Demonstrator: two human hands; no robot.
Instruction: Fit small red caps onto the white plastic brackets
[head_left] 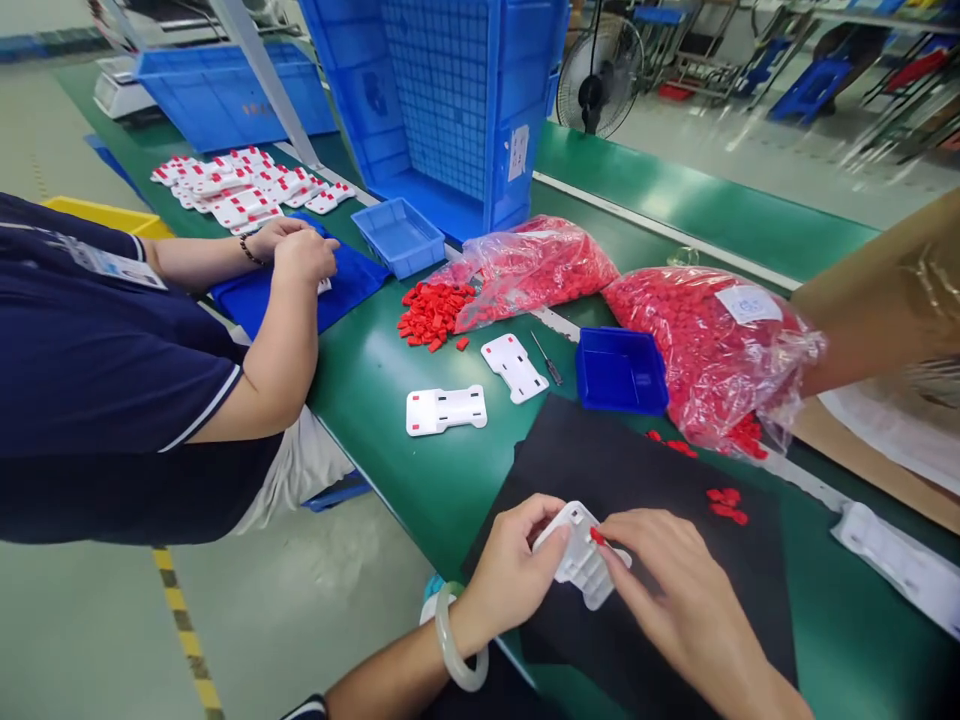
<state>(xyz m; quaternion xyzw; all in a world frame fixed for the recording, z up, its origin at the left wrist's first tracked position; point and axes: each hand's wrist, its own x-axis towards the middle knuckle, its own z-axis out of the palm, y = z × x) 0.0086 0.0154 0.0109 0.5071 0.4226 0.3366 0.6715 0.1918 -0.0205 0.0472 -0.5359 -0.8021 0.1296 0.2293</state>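
My left hand (517,565), a pale bangle on its wrist, grips a white plastic part (587,565) by its left edge, tilted above a black mat (585,450). My right hand (671,575) pinches a small red plastic piece (597,536) between thumb and forefinger, at the upper part of the white plastic. Whether the red piece sits in a slot is hidden by the fingers. A few loose red pieces (726,497) lie on the mat right of my hands. Two white parts with red inserts, one nearer (446,410) and one farther (514,367), rest on the green table.
A screwdriver (551,368) lies beside a dark blue tray (621,370). Bags of red pieces (697,340) and a loose red pile (433,312) stand farther back. At left, a co-worker's hands (300,248) work over blue cloth, near stacked white parts (240,185). Cardboard (885,280) stands right.
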